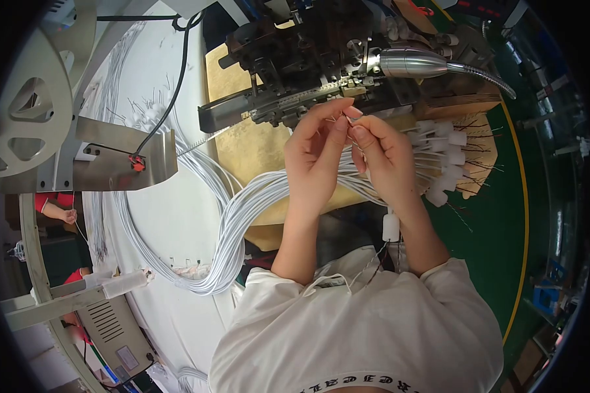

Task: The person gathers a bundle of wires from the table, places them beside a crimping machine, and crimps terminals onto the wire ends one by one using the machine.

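My left hand (316, 157) and my right hand (390, 154) meet in front of the machine, thumbs and fingertips pinched close together. Between the fingertips show thin wire ends (349, 118), too small to make out in detail. A thick bundle of white cables (262, 196) curves in from the left and passes behind my wrists. To the right the cables end in white cylindrical sleeves (453, 157) with dark twisted wires coming out. One white sleeve (391, 226) hangs beside my right forearm, its twisted wires pointing toward my shirt.
A dark metal press machine (295, 59) stands just beyond my hands, with a silver flexible lamp (410, 63) at its right. At left are a large reel (29, 98) and a metal guide plate (128, 164). Another person's hand (69, 216) shows at far left.
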`<move>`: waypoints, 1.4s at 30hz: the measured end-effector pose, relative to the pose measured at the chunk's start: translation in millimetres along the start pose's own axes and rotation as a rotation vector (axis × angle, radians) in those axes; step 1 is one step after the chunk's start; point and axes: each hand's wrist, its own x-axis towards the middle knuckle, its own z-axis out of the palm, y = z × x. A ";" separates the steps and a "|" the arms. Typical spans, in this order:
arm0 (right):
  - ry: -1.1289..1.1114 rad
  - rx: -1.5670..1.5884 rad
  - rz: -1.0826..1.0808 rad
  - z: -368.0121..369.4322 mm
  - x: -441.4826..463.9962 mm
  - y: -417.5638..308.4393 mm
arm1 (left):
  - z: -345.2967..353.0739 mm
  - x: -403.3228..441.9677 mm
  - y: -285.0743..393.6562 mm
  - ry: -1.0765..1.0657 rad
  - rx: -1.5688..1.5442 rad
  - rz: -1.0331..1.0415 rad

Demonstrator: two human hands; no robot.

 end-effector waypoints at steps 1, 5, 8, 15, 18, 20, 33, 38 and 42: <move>-0.019 0.046 0.011 -1.3 1.2 -0.4 | 0.1 0.4 -0.2 0.003 -0.026 0.000; -0.086 0.149 0.042 -7.2 3.2 2.9 | 1.6 -0.2 0.0 0.018 -0.038 -0.014; -0.106 0.153 0.056 -9.2 2.8 2.9 | -3.3 0.0 -3.2 0.006 0.005 -0.016; -0.151 0.230 0.099 -11.2 3.8 -2.3 | -13.6 3.6 -7.4 -0.028 -0.065 -0.078; -0.195 0.270 0.110 -13.9 4.6 0.5 | -17.7 4.7 -6.1 -0.058 -0.057 -0.110; -0.208 0.276 0.123 -15.0 5.1 1.3 | -18.0 5.4 -4.8 -0.065 -0.048 -0.123; -0.291 0.387 0.224 -20.6 7.5 -3.4 | -17.1 10.0 -3.3 -0.138 -0.031 -0.041; -0.302 0.407 0.217 -23.5 7.7 -2.1 | -15.0 9.2 -1.0 -0.054 -0.035 -0.102; -0.083 0.058 0.048 -12.6 0.8 -9.3 | -15.3 8.0 -5.1 0.088 0.034 -0.109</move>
